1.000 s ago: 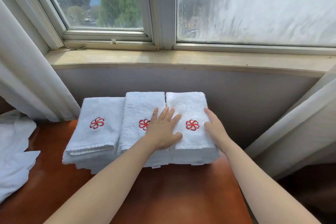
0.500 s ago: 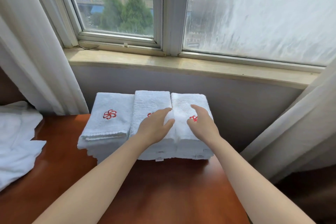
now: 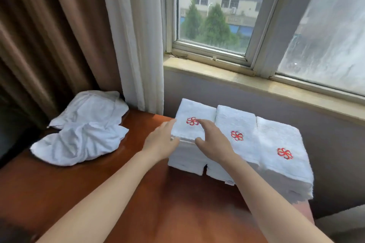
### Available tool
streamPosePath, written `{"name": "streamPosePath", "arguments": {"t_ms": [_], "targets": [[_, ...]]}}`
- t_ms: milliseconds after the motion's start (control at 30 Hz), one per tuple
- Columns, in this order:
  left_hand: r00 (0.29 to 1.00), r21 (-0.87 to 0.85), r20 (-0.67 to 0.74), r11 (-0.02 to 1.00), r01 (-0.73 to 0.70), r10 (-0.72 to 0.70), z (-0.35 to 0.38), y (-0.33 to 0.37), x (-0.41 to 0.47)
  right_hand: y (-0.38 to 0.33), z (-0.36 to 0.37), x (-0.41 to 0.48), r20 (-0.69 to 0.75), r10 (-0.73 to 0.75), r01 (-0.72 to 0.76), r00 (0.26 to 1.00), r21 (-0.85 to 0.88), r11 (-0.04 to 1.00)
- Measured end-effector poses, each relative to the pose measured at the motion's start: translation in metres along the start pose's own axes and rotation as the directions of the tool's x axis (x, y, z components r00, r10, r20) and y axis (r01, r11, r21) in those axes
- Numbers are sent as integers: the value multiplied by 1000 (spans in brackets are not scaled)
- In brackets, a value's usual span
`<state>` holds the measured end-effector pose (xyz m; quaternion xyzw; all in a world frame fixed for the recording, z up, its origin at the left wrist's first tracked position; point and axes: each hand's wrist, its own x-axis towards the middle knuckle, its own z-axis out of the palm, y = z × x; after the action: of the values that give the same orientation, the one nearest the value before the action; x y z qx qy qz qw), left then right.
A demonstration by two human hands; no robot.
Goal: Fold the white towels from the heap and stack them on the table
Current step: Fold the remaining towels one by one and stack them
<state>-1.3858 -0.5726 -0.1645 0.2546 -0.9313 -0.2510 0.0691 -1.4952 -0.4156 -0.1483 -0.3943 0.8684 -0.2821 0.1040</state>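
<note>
Three stacks of folded white towels with red flower emblems stand side by side against the wall on the brown table [image 3: 162,199]: the left stack [image 3: 194,112], the middle stack [image 3: 237,122] and the right stack [image 3: 282,144]. My left hand [image 3: 161,142] touches the left edge of the left stack with relaxed fingers. My right hand [image 3: 212,140] lies flat on top of that stack, just below its emblem. A heap of unfolded white towels [image 3: 83,128] lies at the table's left end.
A white sheer curtain [image 3: 138,35] and a brown drape [image 3: 49,35] hang behind the heap. A stone window sill [image 3: 256,83] runs above the stacks. The table's right edge ends just past the right stack.
Both hands have moved left from the middle and right stacks to the left stack. My view has swung left, so the heap now shows fully.
</note>
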Motion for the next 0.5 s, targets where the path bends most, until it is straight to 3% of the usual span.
{"name": "streamPosePath", "arguments": {"t_ms": [233,500], "targets": [[981,12,-31,982,191,-190,-48,-109,-35,-90,80,45,149,-176,179,973,-9,984],[945,97,-33,940,326,-324,-107,-238,-47,-179,168,96,281,-206,221,937,-21,975]]}}
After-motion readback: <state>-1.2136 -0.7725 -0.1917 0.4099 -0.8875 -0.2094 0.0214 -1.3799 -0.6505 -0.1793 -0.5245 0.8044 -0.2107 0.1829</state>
